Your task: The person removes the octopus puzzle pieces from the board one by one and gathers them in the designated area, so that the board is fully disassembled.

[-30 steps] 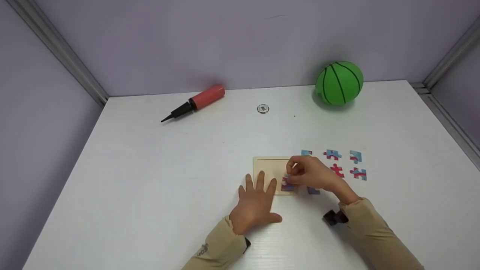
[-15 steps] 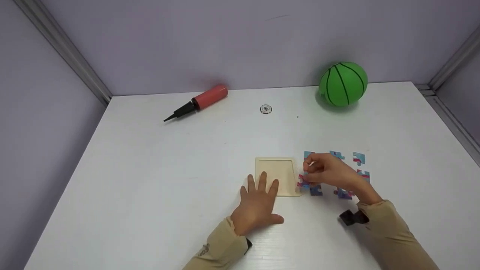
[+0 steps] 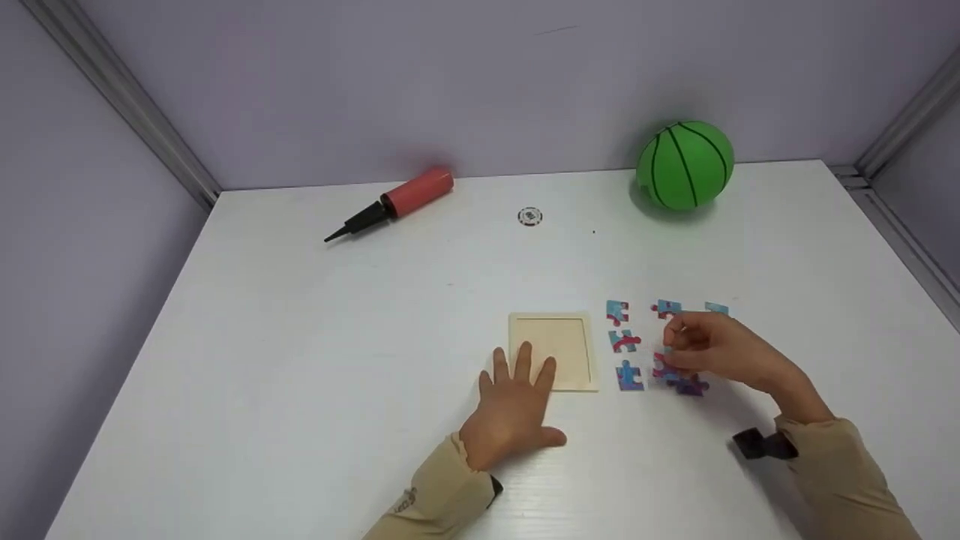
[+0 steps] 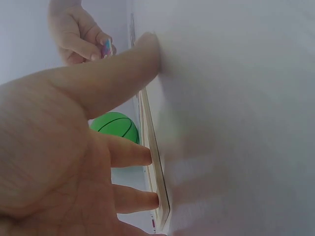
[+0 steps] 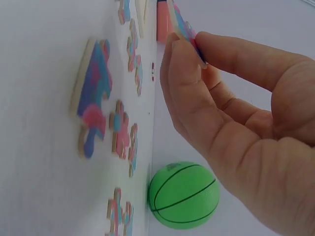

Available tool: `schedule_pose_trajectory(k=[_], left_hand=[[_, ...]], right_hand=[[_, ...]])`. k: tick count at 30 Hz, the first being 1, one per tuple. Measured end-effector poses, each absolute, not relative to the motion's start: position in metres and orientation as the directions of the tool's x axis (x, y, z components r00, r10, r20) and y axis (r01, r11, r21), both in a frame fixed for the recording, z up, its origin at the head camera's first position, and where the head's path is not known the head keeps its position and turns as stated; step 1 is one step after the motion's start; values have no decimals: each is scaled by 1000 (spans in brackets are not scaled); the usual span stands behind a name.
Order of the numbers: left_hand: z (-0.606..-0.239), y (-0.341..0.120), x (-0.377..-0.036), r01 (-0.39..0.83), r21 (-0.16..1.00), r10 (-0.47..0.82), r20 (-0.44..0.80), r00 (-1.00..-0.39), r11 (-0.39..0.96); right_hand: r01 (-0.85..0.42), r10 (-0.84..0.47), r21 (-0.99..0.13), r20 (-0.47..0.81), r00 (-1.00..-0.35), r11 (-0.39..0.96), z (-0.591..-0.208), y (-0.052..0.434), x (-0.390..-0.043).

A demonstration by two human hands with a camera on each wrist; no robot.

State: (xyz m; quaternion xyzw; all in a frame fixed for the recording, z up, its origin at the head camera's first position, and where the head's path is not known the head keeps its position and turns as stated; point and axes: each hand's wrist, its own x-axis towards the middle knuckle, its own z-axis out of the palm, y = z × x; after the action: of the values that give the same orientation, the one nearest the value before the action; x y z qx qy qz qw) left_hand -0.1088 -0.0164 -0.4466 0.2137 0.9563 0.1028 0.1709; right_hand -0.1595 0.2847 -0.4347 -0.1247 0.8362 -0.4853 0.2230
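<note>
My left hand (image 3: 506,412) lies flat with spread fingers, its fingertips on the lower left part of a small wooden puzzle tray (image 3: 568,341) whose visible inside is bare. In the left wrist view two fingertips touch the tray's edge (image 4: 158,177). Right of the tray, my right hand (image 3: 712,349) pinches a pink and blue jigsaw piece (image 3: 663,367) between thumb and fingers. The right wrist view shows that piece (image 5: 184,27) tilted and raised off the table. Loose jigsaw pieces (image 3: 630,376) lie around and under this hand, which hides some of them.
At the back of the white table (image 3: 337,337) are a red and black hand pump (image 3: 409,199), a round poker-chip-like disc (image 3: 529,217) and a green ball with black lines (image 3: 685,166). Pale walls (image 3: 480,90) stand behind and at the sides.
My right hand has carried the pinched jigsaw piece rightward, from over the tray to over the loose pieces, uncovering the tray's right side and the left column of pieces. My left hand stays put.
</note>
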Motion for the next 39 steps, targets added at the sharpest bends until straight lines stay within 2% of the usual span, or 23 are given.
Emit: schedule_pose_trajectory(k=[4, 11, 17, 28, 32, 35, 39], left_hand=[[-445, -16, -108, 370, 276, 444, -284, -850, 887], [-445, -17, -108, 373, 271, 445, -294, -846, 887], [-444, -18, -107, 370, 261, 438, -292, -850, 892], [-446, -19, -107, 374, 266, 443, -290, -848, 889], [-448, -19, -108, 372, 289, 450, -285, -846, 882], [-450, -20, -107, 358, 327, 451, -279, -848, 875], [-446, -24, -107, 333, 390, 447, -249, -859, 858]], right_hand=[[-6, -447, -851, -270, -853, 525, -432, 307, -153], [-4, -541, -862, -315, -780, 507, -431, 346, -149], [48, -480, -813, -389, -787, 580, -432, 352, -150], [19, -369, -689, -411, -834, 725, -435, 347, -151], [4, -286, -643, -347, -893, 766, -435, 345, -151], [-26, -228, -640, -235, -945, 768, -435, 336, -151], [-65, -167, -655, -94, -981, 752, -427, 306, -147]])
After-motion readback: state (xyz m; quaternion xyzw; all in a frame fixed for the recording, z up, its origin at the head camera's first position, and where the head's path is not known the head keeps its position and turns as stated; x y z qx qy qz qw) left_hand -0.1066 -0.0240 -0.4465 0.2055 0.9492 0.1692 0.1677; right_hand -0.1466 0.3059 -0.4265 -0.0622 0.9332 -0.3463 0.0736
